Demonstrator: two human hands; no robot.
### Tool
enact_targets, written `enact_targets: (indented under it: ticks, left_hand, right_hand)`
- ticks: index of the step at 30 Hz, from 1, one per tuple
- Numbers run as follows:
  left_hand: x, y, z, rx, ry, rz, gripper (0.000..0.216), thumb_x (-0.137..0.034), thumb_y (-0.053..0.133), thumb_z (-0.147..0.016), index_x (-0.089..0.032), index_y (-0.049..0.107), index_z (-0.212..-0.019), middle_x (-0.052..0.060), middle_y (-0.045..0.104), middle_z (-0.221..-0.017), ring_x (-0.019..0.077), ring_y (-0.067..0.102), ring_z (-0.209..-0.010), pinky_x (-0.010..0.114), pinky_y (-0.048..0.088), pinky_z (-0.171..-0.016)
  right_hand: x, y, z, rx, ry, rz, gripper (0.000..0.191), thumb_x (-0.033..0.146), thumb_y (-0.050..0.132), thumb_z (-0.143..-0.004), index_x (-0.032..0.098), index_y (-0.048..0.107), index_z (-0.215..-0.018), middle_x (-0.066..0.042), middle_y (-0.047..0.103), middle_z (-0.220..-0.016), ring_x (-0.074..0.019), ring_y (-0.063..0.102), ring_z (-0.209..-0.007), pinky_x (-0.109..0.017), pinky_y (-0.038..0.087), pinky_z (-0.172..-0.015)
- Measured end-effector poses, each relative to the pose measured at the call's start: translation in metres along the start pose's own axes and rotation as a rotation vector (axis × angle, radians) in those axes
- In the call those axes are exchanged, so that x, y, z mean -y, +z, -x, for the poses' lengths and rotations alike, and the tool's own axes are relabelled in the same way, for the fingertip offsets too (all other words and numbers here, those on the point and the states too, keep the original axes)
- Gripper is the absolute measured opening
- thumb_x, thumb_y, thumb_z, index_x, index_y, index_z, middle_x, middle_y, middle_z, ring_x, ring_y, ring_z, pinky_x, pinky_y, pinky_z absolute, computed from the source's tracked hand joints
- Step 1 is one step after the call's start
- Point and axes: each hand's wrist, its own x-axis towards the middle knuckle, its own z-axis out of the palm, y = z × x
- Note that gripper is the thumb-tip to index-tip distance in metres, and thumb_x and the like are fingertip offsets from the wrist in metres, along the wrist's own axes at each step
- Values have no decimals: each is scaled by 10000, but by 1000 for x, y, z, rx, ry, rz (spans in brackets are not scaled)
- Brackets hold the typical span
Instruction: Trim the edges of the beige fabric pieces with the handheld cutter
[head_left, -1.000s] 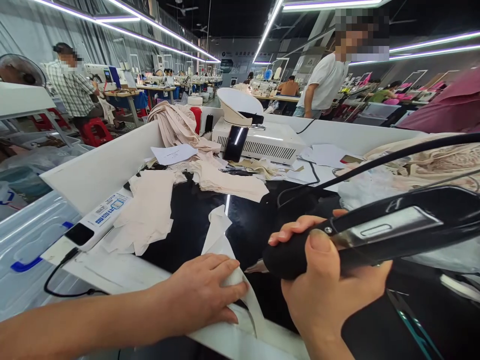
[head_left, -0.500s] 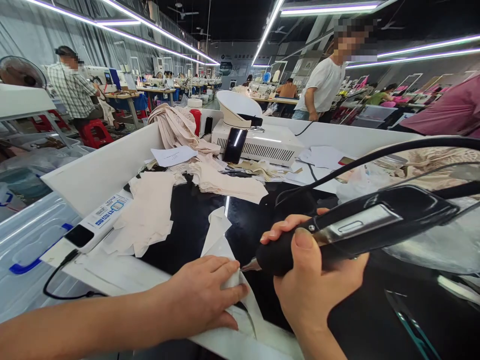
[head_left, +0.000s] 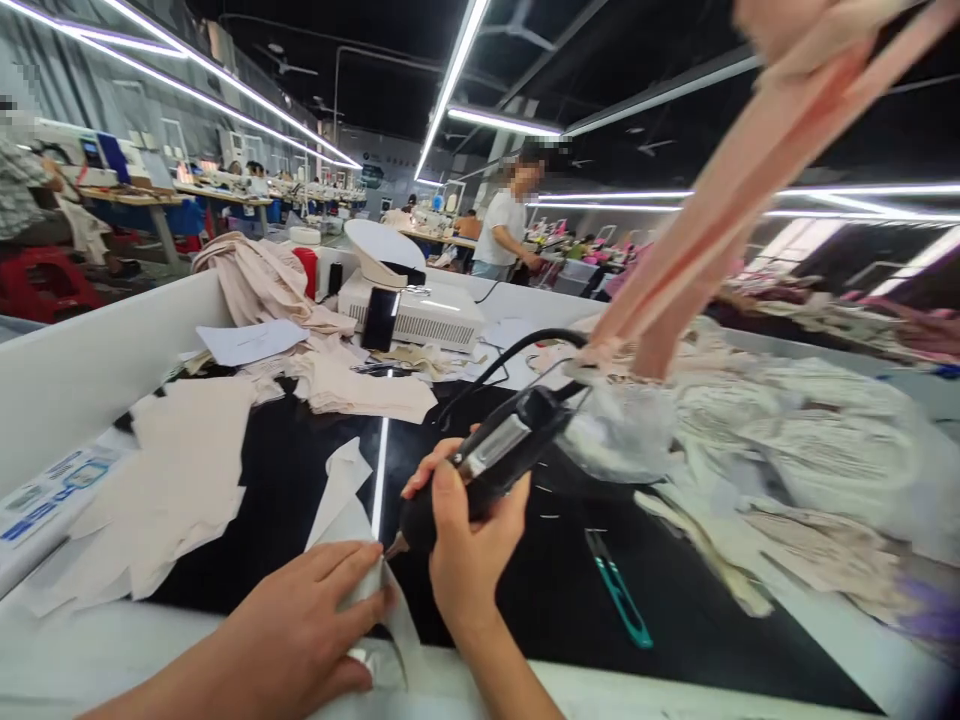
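Note:
My right hand (head_left: pixel 480 540) is wrapped round a black corded hand tool (head_left: pixel 495 465) with a silver lever plate on its side. Its flat metal tip (head_left: pixel 397 546) points left, close to the fingertips of my left hand (head_left: pixel 322 610). The left fingers and thumb are closed on a pale fabric piece (head_left: pixel 337 500) at the front edge of the black work surface (head_left: pixel 285 470). Part of that piece is hidden under the hand, and I cannot tell whether the tip touches it. Teal thread snips (head_left: pixel 621 590) lie to the right.
Stacked pale fabric pieces (head_left: pixel 180 460) lie at left. Behind are a phone (head_left: pixel 380 318) and a vented white box (head_left: pixel 442 325). Blurred peach strips (head_left: pixel 697 230) hang at upper right, above bagged fabric (head_left: pixel 817 420). A person in a white shirt (head_left: pixel 499 230) is in the background.
My view has turned right, so the hands and tool appear further left. The peach strips have come into view at upper right. Both hands keep their holds.

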Motion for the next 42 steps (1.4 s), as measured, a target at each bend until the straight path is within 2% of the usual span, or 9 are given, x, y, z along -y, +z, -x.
enact_targets:
  ticks: [3, 8, 13, 18, 23, 29, 33, 38, 42]
  left_hand:
    - [7, 6, 4, 27, 28, -26, 686, -412, 970, -905, -248, 686, -1508, 164, 709, -1561, 366, 756, -1338, 439, 660, -1130]
    - [13, 9, 4, 52, 40, -23, 742, -421, 987, -873, -264, 692, -1535, 156, 721, -1548, 382, 778, -1306, 435, 677, -1099]
    - [20, 2, -2, 26, 3, 31, 450, -199, 709, -1042, -226, 730, -1490, 91, 791, -1453, 291, 808, -1257, 353, 649, -1138]
    - [30, -7, -9, 69, -61, 123, 689, 40, 556, -813, -247, 770, -1403, 53, 804, -1423, 234, 815, -1221, 291, 666, -1085]
    - [28, -22, -17, 132, -72, 111, 756, 152, 462, -801, -261, 778, -1348, 25, 807, -1384, 195, 798, -1215, 279, 642, -1094]
    - [35, -15, -21, 148, -66, 77, 600, 142, 596, -877, -248, 777, -1297, 52, 798, -1334, 229, 798, -1149, 279, 641, -1015]
    - [39, -10, -20, 126, -68, 49, 545, 113, 566, -949, -251, 782, -1293, 49, 793, -1285, 212, 795, -1072, 274, 630, -966]
    - [33, -15, -21, 69, -86, 73, 491, 55, 589, -987, -264, 784, -1307, 45, 788, -1265, 211, 781, -1062, 288, 622, -964]
    - [26, -16, -24, 116, -118, -39, 437, 20, 595, -1015, -223, 785, -1323, 70, 793, -1287, 249, 779, -1075, 342, 627, -972]
  right_hand:
    - [-1, 1, 1, 14, -21, 25, 340, 293, 813, -866, 283, 556, -1089, 77, 734, -780, -126, 668, -511, -249, 608, -491]
    - [2, 2, -2, 40, -22, 26, 280, 292, 816, -867, 274, 584, -1023, 68, 713, -742, -116, 630, -523, -236, 600, -508]
    - [7, -3, -5, 50, -8, 25, 263, 302, 819, -876, 276, 583, -988, 74, 689, -717, -118, 614, -521, -235, 589, -509]
    - [11, -14, -5, 53, 11, 39, 279, 324, 838, -866, 272, 584, -969, 68, 678, -721, -125, 618, -538, -238, 595, -520]
    - [12, -24, -4, 49, 18, 49, 276, 355, 844, -871, 265, 599, -962, 57, 694, -756, -117, 609, -545, -241, 601, -544]
    - [12, -32, -2, 45, 25, 73, 301, 412, 854, -887, 263, 609, -977, 46, 708, -783, -123, 620, -554, -253, 602, -551]
    - [13, -34, -1, 40, 25, 94, 300, 401, 865, -885, 258, 624, -990, 42, 722, -778, -129, 636, -555, -254, 594, -551]
    - [17, -36, 0, 59, 26, 94, 279, 398, 852, -895, 255, 625, -973, 55, 706, -755, -125, 634, -549, -252, 598, -548]
    - [20, -40, 5, 73, 38, 88, 283, 401, 853, -914, 263, 621, -999, 56, 723, -800, -118, 637, -560, -254, 612, -567]
